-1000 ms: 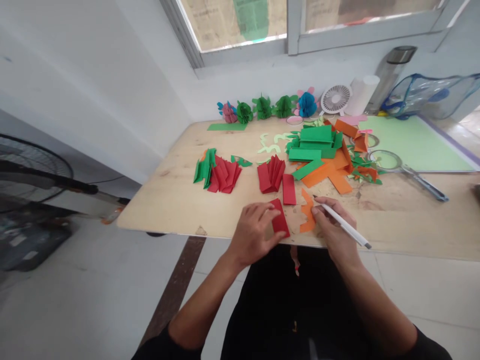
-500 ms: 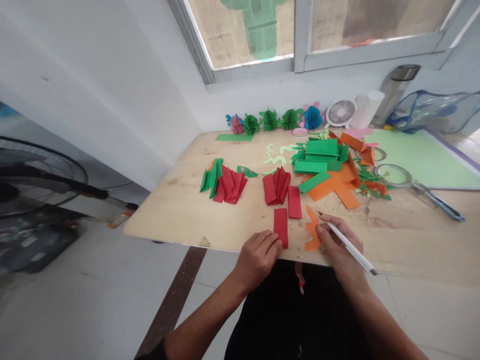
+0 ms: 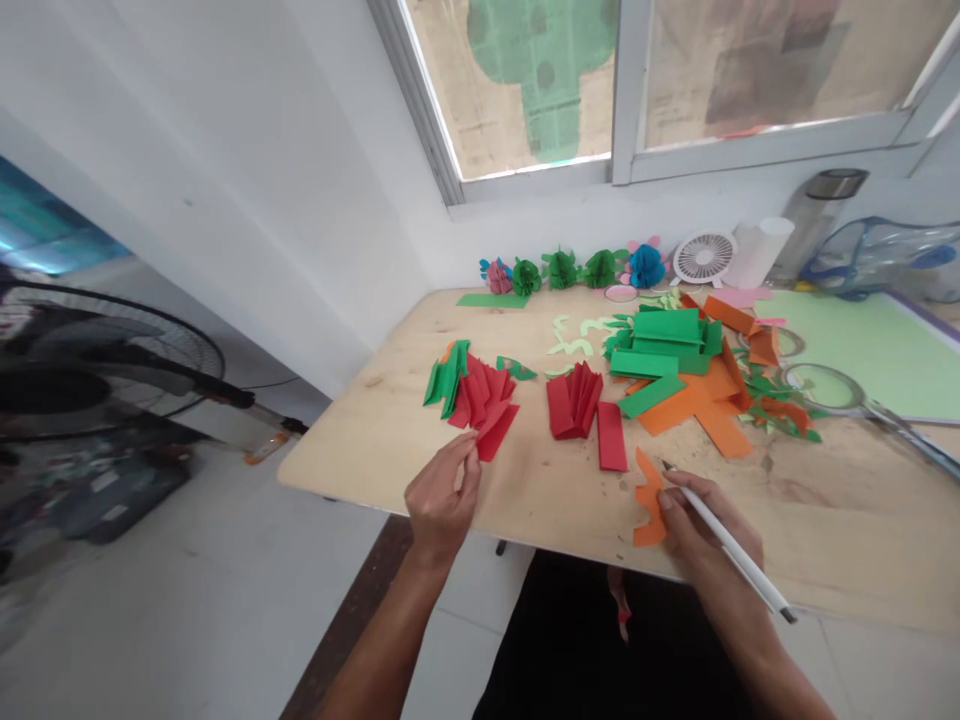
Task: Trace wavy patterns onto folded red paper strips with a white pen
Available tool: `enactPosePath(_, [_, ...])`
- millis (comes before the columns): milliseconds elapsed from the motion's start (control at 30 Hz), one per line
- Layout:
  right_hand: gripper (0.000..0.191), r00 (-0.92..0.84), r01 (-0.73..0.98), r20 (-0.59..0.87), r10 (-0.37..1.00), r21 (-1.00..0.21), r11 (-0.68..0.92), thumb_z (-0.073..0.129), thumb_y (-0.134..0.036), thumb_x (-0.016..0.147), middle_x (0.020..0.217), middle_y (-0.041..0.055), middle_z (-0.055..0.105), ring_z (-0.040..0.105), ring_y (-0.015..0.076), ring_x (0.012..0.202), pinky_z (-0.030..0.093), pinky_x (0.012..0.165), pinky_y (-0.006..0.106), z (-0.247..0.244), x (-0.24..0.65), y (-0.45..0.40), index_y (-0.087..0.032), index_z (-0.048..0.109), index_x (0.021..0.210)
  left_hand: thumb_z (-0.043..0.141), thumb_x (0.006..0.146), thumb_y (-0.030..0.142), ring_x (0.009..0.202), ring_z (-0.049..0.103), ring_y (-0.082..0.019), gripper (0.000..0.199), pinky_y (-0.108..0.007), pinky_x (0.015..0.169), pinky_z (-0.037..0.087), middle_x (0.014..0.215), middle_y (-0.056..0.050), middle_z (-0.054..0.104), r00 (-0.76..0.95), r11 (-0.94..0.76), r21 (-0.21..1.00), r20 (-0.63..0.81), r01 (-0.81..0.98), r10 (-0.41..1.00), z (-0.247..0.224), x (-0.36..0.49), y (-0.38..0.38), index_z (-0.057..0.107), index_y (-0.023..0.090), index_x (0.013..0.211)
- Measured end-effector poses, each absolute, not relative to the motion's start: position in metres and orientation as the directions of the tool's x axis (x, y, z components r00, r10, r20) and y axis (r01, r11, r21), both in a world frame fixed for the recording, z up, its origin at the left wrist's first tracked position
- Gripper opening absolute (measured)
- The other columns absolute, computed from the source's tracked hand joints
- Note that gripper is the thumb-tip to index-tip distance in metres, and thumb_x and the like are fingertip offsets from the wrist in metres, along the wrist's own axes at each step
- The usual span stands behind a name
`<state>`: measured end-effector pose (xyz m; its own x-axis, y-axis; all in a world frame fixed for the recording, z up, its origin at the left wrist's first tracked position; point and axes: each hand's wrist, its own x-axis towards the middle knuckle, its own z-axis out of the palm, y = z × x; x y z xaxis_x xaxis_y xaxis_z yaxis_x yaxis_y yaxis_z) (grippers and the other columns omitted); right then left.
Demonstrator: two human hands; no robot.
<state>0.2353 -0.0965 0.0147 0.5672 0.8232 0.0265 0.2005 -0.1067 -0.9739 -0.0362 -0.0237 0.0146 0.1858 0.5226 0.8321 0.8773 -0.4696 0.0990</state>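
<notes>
My left hand pinches the lower corner of a folded red paper piece beside the left red stack. Green folded paper touches that stack's left side. Between the thumb and fingers of my right hand is a white pen, its dark tip pointing up and left. The same hand touches an orange cut-out with a wavy edge, flat on the table. A second red stack and a single red strip lie between my hands.
Green folded strips lie over orange paper at the table's right. Scissors and a pale green sheet are farther right. Paper flowers, a small fan and a bottle stand at the back wall.
My left hand has moved left with a red paper piece from near the table's front edge to the left red stack. My right hand still holds the pen at the orange cut-out. The view has shifted.
</notes>
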Motion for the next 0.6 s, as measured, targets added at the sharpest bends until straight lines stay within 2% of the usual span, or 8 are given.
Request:
enactPosePath(100, [0.036, 0.567, 0.201, 0.026, 0.823, -0.974, -0.108, 0.071, -0.049, 0.073, 0.069, 0.0003, 0.067, 0.059, 0.0147, 0.055, 0.048, 0.049, 0.024, 0.013, 0.236, -0.097, -0.023, 0.073, 0.097, 0.053, 0.091, 0.012, 0.097, 0.071, -0.022, 0.018, -0.035, 0.089, 0.056, 0.1, -0.01, 0.075, 0.289, -0.48, 0.05, 0.743, 0.876, 0.604, 0.003, -0.031, -0.002, 0.067, 0.017, 0.101])
enactPosePath(167, [0.037, 0.575, 0.204, 0.024, 0.818, -0.972, -0.115, 0.072, -0.05, 0.072, 0.07, 0.0, 0.068, 0.058, 0.0137, 0.054, 0.048, 0.049, 0.023, 0.012, 0.236, -0.097, -0.023, 0.073, 0.098, 0.055, 0.09, 0.017, 0.11, 0.067, -0.028, 0.023, -0.044, 0.095, 0.053, 0.111, -0.013, 0.073, 0.318, -0.481, 0.032, 0.711, 0.876, 0.627, -0.002, -0.025, 0.009, 0.067, 0.016, 0.109])
enactPosePath(267, [0.036, 0.586, 0.217, 0.031, 0.81, -0.969, -0.119, 0.073, -0.051, 0.071, 0.068, -0.0005, 0.069, 0.059, 0.0139, 0.054, 0.05, 0.052, 0.023, 0.013, 0.235, -0.097, -0.024, 0.074, 0.095, 0.061, 0.087, 0.026, 0.132, 0.049, -0.039, 0.039, -0.064, 0.107, 0.038, 0.135, -0.015, 0.062, 0.397, -0.47, -0.025, 0.574, 0.882, 0.716, -0.003, -0.016, 0.025, 0.063, 0.02, 0.125])
enactPosePath(333, [0.035, 0.59, 0.223, 0.04, 0.807, -0.968, -0.115, 0.073, -0.051, 0.071, 0.067, -0.0001, 0.069, 0.062, 0.0156, 0.057, 0.052, 0.055, 0.024, 0.014, 0.233, -0.096, -0.024, 0.074, 0.093, 0.059, 0.087, 0.028, 0.139, 0.04, -0.042, 0.04, -0.072, 0.109, 0.027, 0.147, -0.013, 0.051, 0.441, -0.466, -0.052, 0.427, 0.884, 0.789, -0.003, -0.016, 0.038, 0.063, 0.026, 0.127])
enactPosePath(400, [0.034, 0.598, 0.229, 0.046, 0.801, -0.967, -0.116, 0.073, -0.051, 0.071, 0.069, 0.0007, 0.07, 0.065, 0.0176, 0.061, 0.054, 0.058, 0.025, 0.015, 0.233, -0.096, -0.024, 0.073, 0.092, 0.051, 0.092, 0.026, 0.143, 0.036, -0.039, 0.037, -0.072, 0.111, 0.021, 0.151, -0.008, 0.047, 0.42, -0.426, -0.05, 0.302, 0.903, 0.856, -0.003, -0.02, 0.053, 0.063, 0.031, 0.126])
enactPosePath(500, [0.032, 0.598, 0.241, 0.049, 0.8, -0.963, -0.121, 0.072, -0.05, 0.072, 0.068, 0.0006, 0.07, 0.065, 0.0178, 0.062, 0.055, 0.06, 0.025, 0.015, 0.232, -0.096, -0.025, 0.073, 0.092, 0.045, 0.095, 0.026, 0.143, 0.037, -0.038, 0.039, -0.071, 0.112, 0.021, 0.147, -0.009, 0.051, 0.386, -0.389, -0.045, 0.267, 0.92, 0.883, -0.005, -0.034, 0.075, 0.061, 0.029, 0.131])
enactPosePath(600, [0.031, 0.585, 0.251, 0.064, 0.808, -0.962, -0.106, 0.07, -0.051, 0.074, 0.067, 0.0004, 0.069, 0.062, 0.0163, 0.057, 0.054, 0.057, 0.025, 0.015, 0.231, -0.096, -0.025, 0.072, 0.092, 0.04, 0.097, 0.026, 0.144, 0.035, -0.034, 0.043, -0.065, 0.114, 0.022, 0.151, -0.009, 0.047, 0.377, -0.379, -0.042, 0.246, 0.925, 0.893, -0.006, -0.049, 0.09, 0.056, 0.029, 0.137])
